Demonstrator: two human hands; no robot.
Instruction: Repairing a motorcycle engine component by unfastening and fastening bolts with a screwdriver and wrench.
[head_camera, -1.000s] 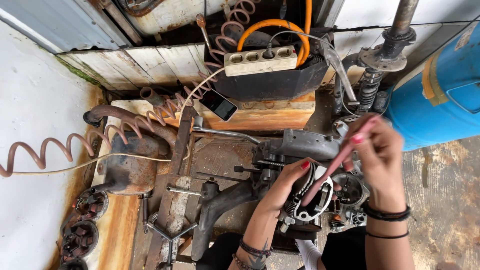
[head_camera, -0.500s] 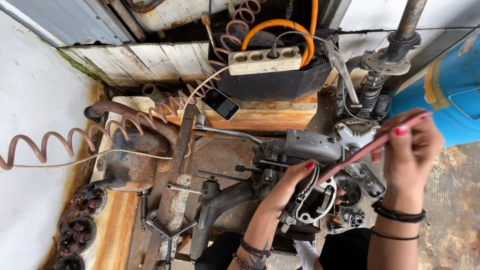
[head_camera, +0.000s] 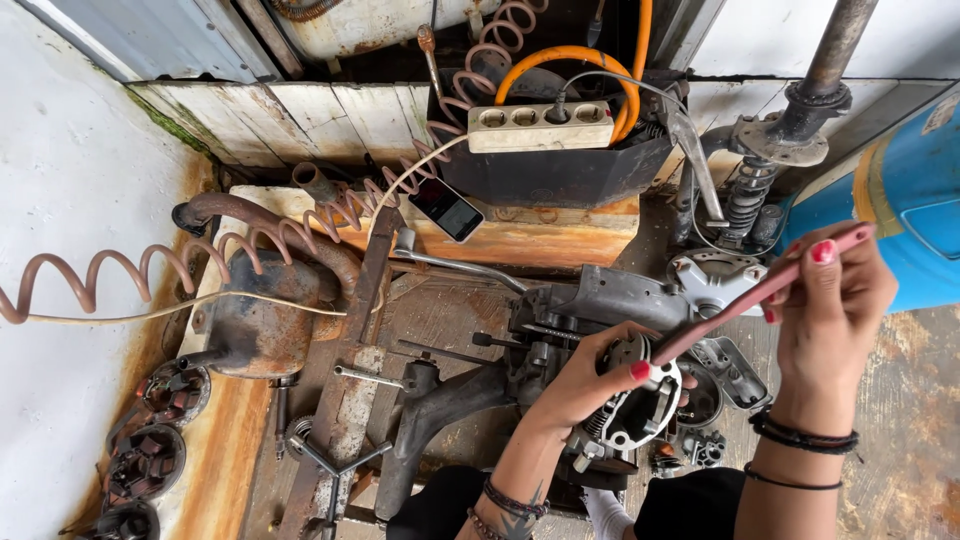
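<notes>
Two hands are at work over one engine assembly. The left hand (head_camera: 585, 375) is wrapped around a round, pale metal engine part (head_camera: 640, 405) near the bottom centre, fingers curled over its rim and gripping it. The right hand (head_camera: 835, 295) is raised to the right and pinches one long, thin reddish tool (head_camera: 765, 292) between thumb and fingers; the tool slants down-left with its tip at the engine part, just beside the left hand's fingertips. The part sits at the near end of one grey engine casing (head_camera: 625, 297) lying on the rusty bench (head_camera: 450, 320). Farther back, one white power strip (head_camera: 540, 127) with four sockets rests on a dark box, one orange hose (head_camera: 560, 62) looped behind it. One phone (head_camera: 446, 209) lies just left of the box. One coiled copper-coloured hose (head_camera: 130, 270) stretches across the left side, and one blue drum (head_camera: 905, 215) stands at the right edge.
</notes>
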